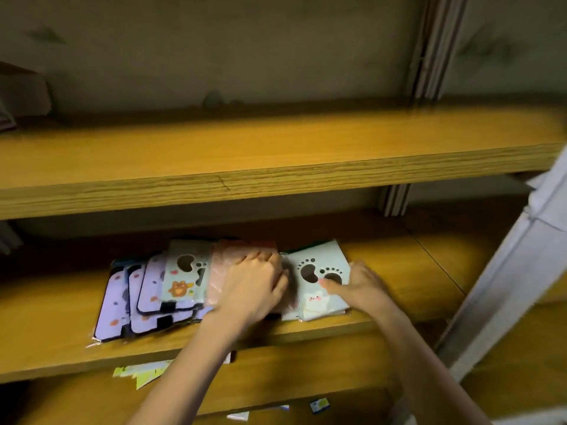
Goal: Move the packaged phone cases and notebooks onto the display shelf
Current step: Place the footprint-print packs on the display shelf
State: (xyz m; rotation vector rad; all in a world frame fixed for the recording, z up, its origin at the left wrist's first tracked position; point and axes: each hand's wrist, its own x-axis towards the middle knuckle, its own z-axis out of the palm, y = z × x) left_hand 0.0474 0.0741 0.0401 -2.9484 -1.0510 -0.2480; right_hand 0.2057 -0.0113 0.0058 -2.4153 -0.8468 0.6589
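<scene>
We are looking into a wooden shelving unit, and the biggest thing in view is the upper shelf point(276, 154), a broad yellow-brown board running edge to edge, bare where we see it (its far left corner holds something dark that we cannot make out). Below it sits the display shelf point(399, 271), its back half sunk in shadow. A pale upright post point(506, 286) cuts across the right side and hides the shelf's end.

On that display shelf the goods lie in a fanned, overlapping row. At the left, the lavender packaged cases point(122, 302) with dark borders lie partly under one another, so we cannot count them. Next comes a pale green case with a bear print point(184, 277), then a pinkish packet point(224, 271) blurred by its wrapper, then the paw-print case point(313, 277) at the right.

The left hand point(254, 286) lies palm down on the pinkish packet, fingers curled over its far edge; a true grip we cannot confirm. The right hand point(362, 286) rests at the paw-print case's right edge, thumb pressed flat on its face, the other fingers hidden.

Lower down, scraps of yellow-green packaging point(141, 372) peek out, mostly cut off.
</scene>
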